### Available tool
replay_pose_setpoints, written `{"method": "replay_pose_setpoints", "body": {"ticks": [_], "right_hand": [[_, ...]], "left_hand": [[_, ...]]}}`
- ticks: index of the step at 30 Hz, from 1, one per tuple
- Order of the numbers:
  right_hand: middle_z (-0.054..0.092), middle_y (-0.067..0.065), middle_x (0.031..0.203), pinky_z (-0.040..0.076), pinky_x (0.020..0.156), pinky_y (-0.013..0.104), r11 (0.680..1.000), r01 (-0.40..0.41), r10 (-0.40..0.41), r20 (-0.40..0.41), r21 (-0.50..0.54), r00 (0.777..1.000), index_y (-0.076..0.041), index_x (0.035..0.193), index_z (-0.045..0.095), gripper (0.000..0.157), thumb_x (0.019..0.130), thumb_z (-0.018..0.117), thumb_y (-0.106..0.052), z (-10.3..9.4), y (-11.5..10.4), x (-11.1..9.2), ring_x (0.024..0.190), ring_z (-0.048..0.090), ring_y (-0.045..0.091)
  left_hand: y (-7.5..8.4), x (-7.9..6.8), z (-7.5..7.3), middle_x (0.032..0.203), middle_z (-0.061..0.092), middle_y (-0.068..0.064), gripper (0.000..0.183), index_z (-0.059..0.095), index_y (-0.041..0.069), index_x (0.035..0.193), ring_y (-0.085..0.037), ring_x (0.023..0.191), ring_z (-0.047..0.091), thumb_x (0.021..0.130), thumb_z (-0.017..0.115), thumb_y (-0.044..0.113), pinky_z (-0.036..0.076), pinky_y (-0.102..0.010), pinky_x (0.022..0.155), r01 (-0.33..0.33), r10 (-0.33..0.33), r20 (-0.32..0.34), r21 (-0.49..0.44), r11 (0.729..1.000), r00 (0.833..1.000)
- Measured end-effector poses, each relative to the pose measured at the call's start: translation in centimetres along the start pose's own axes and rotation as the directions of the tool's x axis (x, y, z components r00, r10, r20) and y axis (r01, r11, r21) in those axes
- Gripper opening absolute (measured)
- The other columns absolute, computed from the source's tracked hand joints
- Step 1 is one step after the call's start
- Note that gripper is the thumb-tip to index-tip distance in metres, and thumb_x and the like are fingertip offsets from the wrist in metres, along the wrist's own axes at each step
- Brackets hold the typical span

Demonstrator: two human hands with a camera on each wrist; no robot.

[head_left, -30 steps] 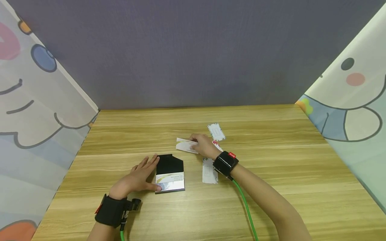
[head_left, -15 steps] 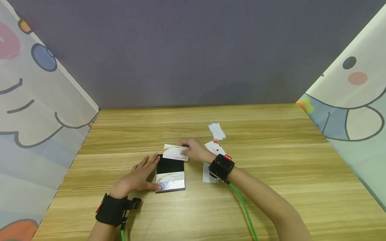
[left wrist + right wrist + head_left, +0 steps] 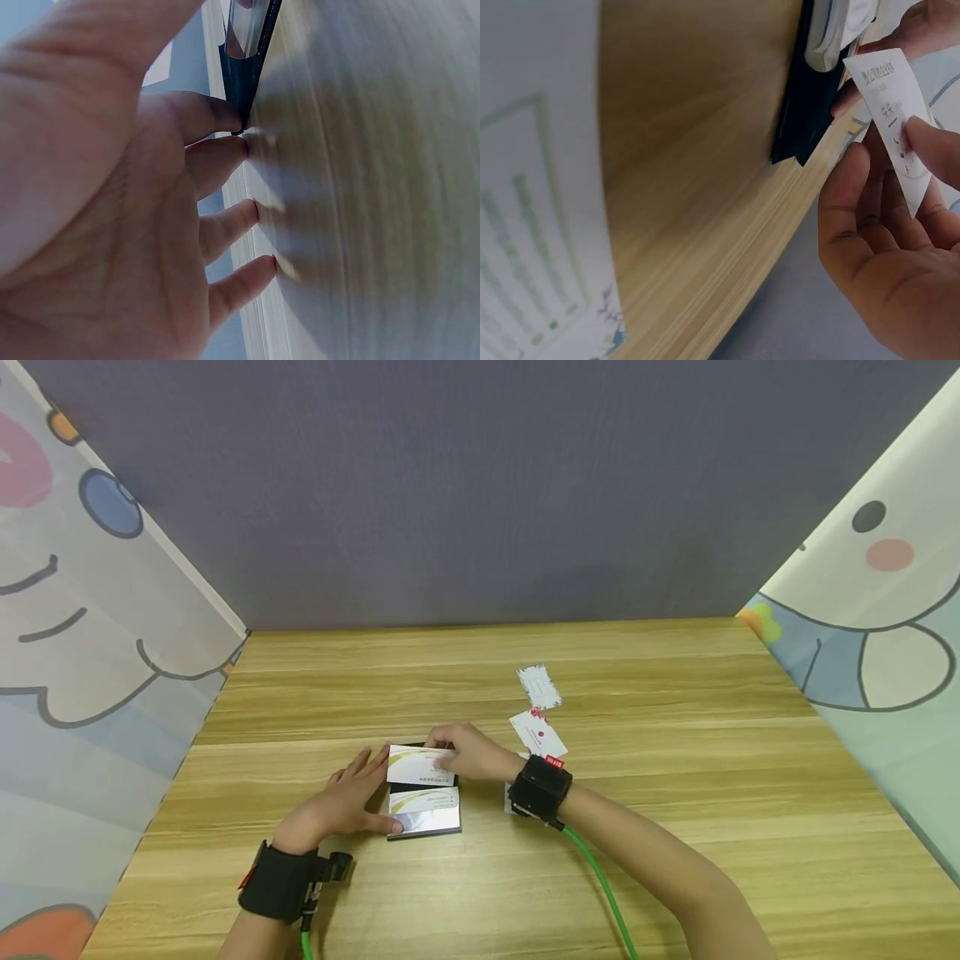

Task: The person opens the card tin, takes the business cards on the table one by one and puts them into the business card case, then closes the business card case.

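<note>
A black business card holder (image 3: 426,825) with a shiny lower strip lies unfolded on the table, a business card with a gold curve (image 3: 418,802) tucked in its pocket. My left hand (image 3: 333,806) rests along its left side, fingers spread and fairly straight. The thumb touches the lower left corner and the index fingertip meets the upper edge, as the left wrist view shows at the holder's black flap (image 3: 241,82). Between thumb and fingers my right hand (image 3: 476,754) pinches a white business card (image 3: 408,766), tilted in the right wrist view, over the holder's upper half.
Right of the holder lie a white card with red flowers (image 3: 538,732), a blue-bordered card (image 3: 538,686) farther back, and another card (image 3: 540,225) partly hidden under my right wrist. A grey panel (image 3: 487,502) closes off the table's far edge.
My right hand has carried the pinched business card left and toward me, from beyond the holder to over its upper half. The red-flowered card is uncovered. My left hand stays put.
</note>
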State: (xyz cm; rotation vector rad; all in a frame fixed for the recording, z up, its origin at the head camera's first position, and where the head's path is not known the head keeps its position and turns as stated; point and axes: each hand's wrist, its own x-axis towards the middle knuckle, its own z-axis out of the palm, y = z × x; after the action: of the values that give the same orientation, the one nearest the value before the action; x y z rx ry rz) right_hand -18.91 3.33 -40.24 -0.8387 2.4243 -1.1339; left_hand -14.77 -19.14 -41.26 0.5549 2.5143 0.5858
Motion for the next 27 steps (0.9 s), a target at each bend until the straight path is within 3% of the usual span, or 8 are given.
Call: {"method": "replay_pose_setpoints", "body": {"ticks": [6, 11, 27], "right_hand": [[0.064, 0.007, 0.091, 0.045, 0.077, 0.023, 0.998, 0.011, -0.010, 0.024, -0.062, 1.000, -0.004, 0.093, 0.063, 0.012, 0.082, 0.061, 0.001, 0.28, 0.17, -0.09, 0.086, 0.056, 0.014], [0.066, 0.008, 0.095, 0.046, 0.081, 0.025, 0.999, -0.010, 0.013, 0.048, -0.052, 0.999, -0.004, 0.097, 0.063, 0.017, 0.082, 0.062, 0.001, 0.35, 0.06, -0.22, 0.090, 0.058, 0.014], [0.062, 0.004, 0.085, 0.042, 0.067, 0.016, 0.998, -0.005, 0.012, 0.136, -0.055, 0.991, -0.009, 0.104, 0.064, 0.025, 0.080, 0.067, -0.002, 1.01, 0.31, -0.36, 0.076, 0.051, 0.009]], "left_hand": [[0.03, -0.12, -0.08, 0.154, 0.007, -0.017, 0.105, 0.015, 0.000, 0.146, -0.044, 0.138, 0.001, 0.072, 0.070, 0.052, 0.009, -0.069, 0.100, -0.013, 0.013, 0.006, -0.014, 1.000, 1.000], [-0.05, -0.08, -0.01, 0.154, 0.007, -0.017, 0.106, 0.014, 0.001, 0.146, -0.045, 0.138, 0.002, 0.072, 0.069, 0.052, 0.010, -0.070, 0.100, -0.023, 0.023, 0.003, -0.006, 1.000, 1.000], [-0.11, -0.03, 0.04, 0.154, 0.007, -0.015, 0.106, 0.014, 0.005, 0.147, -0.045, 0.138, 0.004, 0.071, 0.070, 0.053, 0.011, -0.071, 0.099, -0.021, 0.021, -0.005, 0.004, 1.000, 1.000]]}}
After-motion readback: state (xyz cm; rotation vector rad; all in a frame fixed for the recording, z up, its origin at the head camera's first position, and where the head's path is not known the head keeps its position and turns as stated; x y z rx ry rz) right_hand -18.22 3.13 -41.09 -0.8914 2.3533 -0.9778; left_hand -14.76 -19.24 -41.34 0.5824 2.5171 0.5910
